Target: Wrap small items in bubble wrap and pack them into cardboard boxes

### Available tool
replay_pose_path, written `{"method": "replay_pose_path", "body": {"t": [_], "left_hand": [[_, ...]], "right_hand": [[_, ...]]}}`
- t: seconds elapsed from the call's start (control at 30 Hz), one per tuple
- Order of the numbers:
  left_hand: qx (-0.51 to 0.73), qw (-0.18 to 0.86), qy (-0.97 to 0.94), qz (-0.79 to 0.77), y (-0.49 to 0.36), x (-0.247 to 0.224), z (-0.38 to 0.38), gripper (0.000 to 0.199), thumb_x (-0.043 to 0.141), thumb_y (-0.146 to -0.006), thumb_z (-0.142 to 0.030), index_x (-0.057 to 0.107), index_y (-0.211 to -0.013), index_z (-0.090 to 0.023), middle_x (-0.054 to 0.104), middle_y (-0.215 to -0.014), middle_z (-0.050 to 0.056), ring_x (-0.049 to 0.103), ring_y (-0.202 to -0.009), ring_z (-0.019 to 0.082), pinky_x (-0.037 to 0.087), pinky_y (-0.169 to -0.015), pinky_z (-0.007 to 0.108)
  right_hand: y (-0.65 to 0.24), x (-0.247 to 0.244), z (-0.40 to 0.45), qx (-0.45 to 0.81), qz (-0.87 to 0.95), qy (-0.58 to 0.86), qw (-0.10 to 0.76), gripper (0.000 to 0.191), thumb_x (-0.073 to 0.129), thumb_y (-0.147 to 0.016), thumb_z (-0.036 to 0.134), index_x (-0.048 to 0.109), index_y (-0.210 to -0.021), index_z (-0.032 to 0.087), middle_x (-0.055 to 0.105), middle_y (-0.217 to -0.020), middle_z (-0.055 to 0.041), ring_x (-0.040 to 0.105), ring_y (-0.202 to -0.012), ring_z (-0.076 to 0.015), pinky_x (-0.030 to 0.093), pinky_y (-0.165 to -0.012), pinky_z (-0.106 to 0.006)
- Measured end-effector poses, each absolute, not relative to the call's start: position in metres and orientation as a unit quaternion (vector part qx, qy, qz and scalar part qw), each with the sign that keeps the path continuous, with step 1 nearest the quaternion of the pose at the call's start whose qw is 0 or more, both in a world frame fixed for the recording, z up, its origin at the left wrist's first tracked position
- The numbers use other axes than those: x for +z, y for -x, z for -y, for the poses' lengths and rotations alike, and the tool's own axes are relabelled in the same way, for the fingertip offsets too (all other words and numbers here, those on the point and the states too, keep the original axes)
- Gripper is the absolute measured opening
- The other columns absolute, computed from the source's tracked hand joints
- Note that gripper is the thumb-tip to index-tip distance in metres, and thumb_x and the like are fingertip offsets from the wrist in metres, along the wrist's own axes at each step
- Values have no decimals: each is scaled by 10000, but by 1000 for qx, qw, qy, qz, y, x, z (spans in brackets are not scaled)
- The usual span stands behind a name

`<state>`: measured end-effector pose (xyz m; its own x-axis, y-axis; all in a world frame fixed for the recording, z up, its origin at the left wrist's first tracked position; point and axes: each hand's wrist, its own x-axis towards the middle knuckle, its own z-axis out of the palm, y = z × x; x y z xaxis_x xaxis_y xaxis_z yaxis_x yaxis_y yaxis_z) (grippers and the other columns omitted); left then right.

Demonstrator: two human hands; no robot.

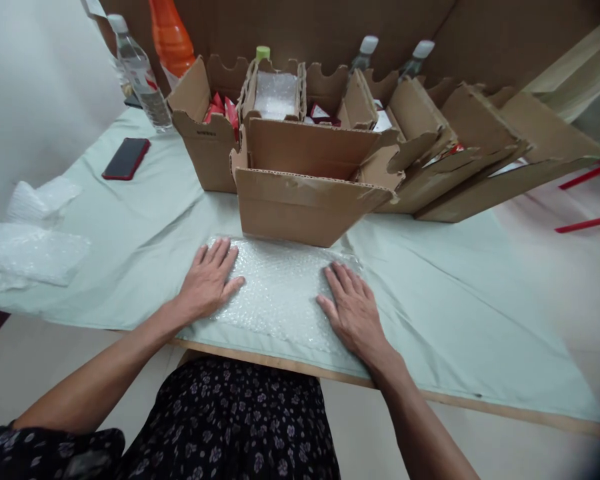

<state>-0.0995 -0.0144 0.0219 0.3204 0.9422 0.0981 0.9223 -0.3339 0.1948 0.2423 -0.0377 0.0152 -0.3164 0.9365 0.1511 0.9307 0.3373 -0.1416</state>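
Observation:
A clear sheet of bubble wrap [277, 293] lies flat at the table's front edge. My left hand [207, 280] rests palm down on its left side, fingers spread. On the sheet's right side lies my right hand [351, 305], also palm down, with its thumb apart from the fingers. Neither hand grips anything. Just beyond the sheet stands an open cardboard box [300, 207], its inside bare as far as it shows.
Behind it is a row of open cardboard boxes [213, 157], some holding red or white packets. Bottles [143, 83] stand at the back. On the left are a phone [126, 159] and crumpled bubble wrap [35, 252]. Pale cloth [460, 293] covers the table.

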Motion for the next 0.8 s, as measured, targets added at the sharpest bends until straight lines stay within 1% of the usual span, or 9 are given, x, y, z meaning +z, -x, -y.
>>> {"method": "replay_pose_path", "body": {"t": [0.1, 0.2, 0.3, 0.4, 0.47, 0.6, 0.7, 0.8], "left_hand": [[97, 40, -793, -599, 106, 23, 18, 625, 446, -1025, -488, 390, -1544, -145, 367, -1669, 223, 304, -1577, 374, 196, -1268, 601], [102, 35, -799, -592, 93, 26, 20, 610, 429, -1030, -486, 400, -1532, -140, 376, -1665, 220, 308, -1575, 370, 177, -1272, 609], [97, 45, -829, -550, 74, 28, 18, 604, 404, -1046, -493, 403, -1534, -138, 353, -1681, 207, 278, -1590, 346, 160, -1285, 580], [83, 67, -850, -516, 63, 28, 15, 622, 403, -1047, -518, 395, -1547, -149, 351, -1684, 195, 280, -1589, 339, 162, -1285, 570], [82, 74, -848, -518, 64, 27, 13, 633, 413, -1041, -530, 391, -1555, -161, 342, -1691, 188, 276, -1590, 342, 161, -1284, 570], [105, 73, -821, -557, 82, 22, 10, 642, 435, -1028, -527, 391, -1557, -167, 325, -1697, 194, 272, -1592, 354, 159, -1282, 578], [120, 74, -801, -582, 98, 22, 13, 634, 449, -1019, -508, 399, -1549, -164, 341, -1688, 202, 298, -1582, 355, 173, -1279, 582], [117, 67, -799, -585, 115, 23, 23, 600, 436, -1024, -473, 418, -1539, -165, 381, -1672, 189, 319, -1573, 345, 192, -1279, 572]], "right_hand": [[-255, 17, 41, 3, 789, 604, 111, 589, 366, -1064, 502, 441, -1562, 196, 497, -1604, -159, 438, -1497, -345, 396, -1173, -556], [-242, 25, 38, 8, 786, 606, 118, 584, 367, -1062, 493, 461, -1548, 182, 504, -1594, -174, 436, -1491, -370, 407, -1157, -576], [-213, 32, 30, 23, 807, 579, 116, 584, 372, -1063, 468, 438, -1571, 187, 457, -1634, -154, 398, -1519, -351, 378, -1186, -559], [-191, 33, 23, 38, 834, 542, 92, 567, 392, -1062, 446, 473, -1552, 173, 441, -1648, -142, 378, -1535, -325, 337, -1221, -524], [-188, 30, 21, 39, 845, 527, 81, 559, 401, -1060, 451, 481, -1548, 192, 439, -1652, -129, 372, -1540, -313, 321, -1229, -522], [-211, 22, 26, 25, 836, 541, 89, 564, 400, -1059, 481, 449, -1571, 249, 448, -1650, -102, 387, -1533, -303, 332, -1218, -525], [-236, 20, 37, 9, 812, 575, 97, 557, 390, -1063, 481, 477, -1548, 221, 479, -1625, -125, 417, -1512, -324, 359, -1191, -539], [-259, 18, 59, -17, 783, 610, 122, 519, 394, -1068, 449, 519, -1508, 203, 523, -1586, -147, 462, -1477, -336, 388, -1154, -544]]}}
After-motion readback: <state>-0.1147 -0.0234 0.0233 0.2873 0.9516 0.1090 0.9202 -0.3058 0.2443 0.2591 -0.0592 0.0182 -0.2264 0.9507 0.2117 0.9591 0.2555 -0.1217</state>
